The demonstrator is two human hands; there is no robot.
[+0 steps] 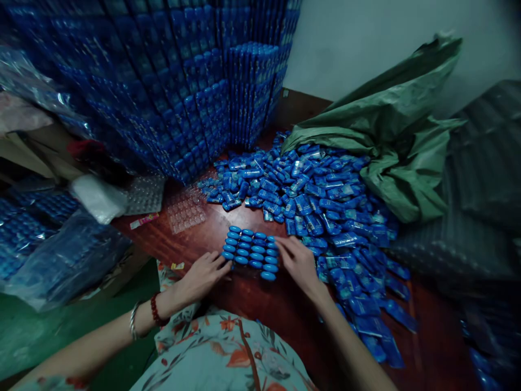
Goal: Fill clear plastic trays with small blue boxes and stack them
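In front of my body, a small clear tray [244,265] is filled with rows of glossy blue oval pieces [256,256]; its rim is mostly hidden by them. My left hand [209,270] is closed at the tray's lower left edge, thumb and fingers pressed on it. At the upper right corner my right hand [298,264] has its fingertips pinched together against a blue oval piece at the end of a row. A large heap of blue printed packets [301,195] spreads over the dark red table [244,293], behind the tray and beside my right hand.
Tall stacks of filled blue trays [183,92] rise at the back left. Empty clear trays [185,209] lie near the table's left edge. A green sack [391,136] drapes over the heap's back right. Bagged blue goods [73,255] stand lower left.
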